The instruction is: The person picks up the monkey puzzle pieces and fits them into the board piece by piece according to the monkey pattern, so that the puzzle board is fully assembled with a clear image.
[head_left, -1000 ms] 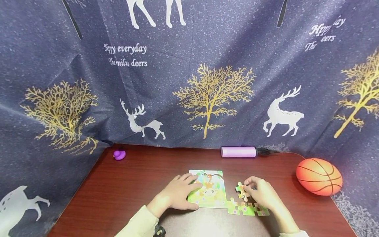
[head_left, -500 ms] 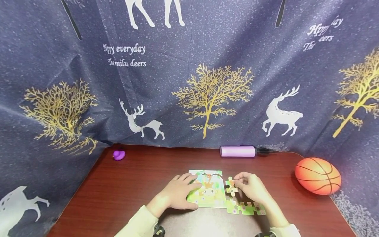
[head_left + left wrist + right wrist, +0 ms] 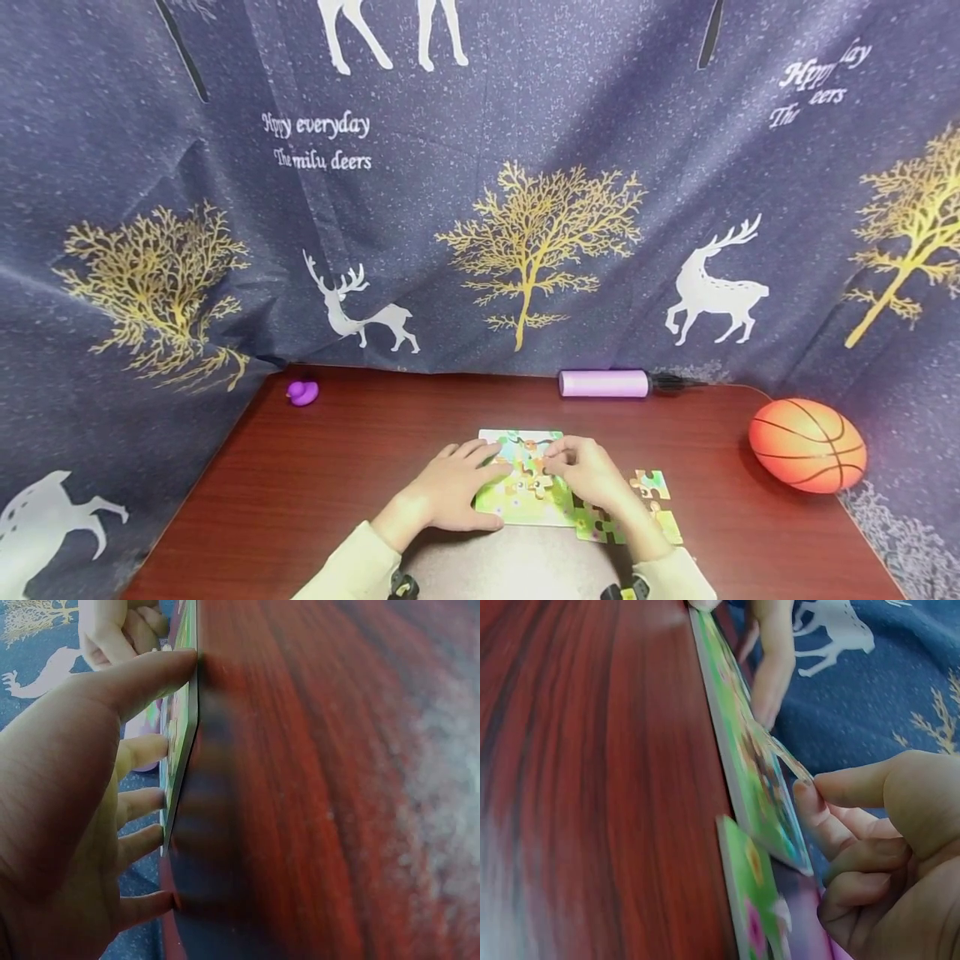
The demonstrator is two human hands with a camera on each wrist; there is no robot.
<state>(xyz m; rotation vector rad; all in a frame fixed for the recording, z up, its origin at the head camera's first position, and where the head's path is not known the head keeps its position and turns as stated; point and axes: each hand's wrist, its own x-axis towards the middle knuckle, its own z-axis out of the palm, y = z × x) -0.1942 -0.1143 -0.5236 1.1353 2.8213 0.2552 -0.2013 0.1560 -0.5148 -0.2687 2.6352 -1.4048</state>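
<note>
Board (image 3: pixel 525 514) is touched by spread left hand (image 3: pixel 459 493), puzzle piece (image 3: pixel 793 763) is pinched above it by right hand (image 3: pixel 592 477), loose pieces (image 3: pixel 658 484) are left alongside, so early days tbh, seemingly.

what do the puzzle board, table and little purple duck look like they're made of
Puzzle board: probably stiff card or thin wood, printed on top, plain grey edge in the wrist views.
Table: wood or wood-look laminate, dark red with streaky grain and a pale sheen.
Purple duck: likely rubber or plastic from its smooth, even colour; too small to be sure.
</note>
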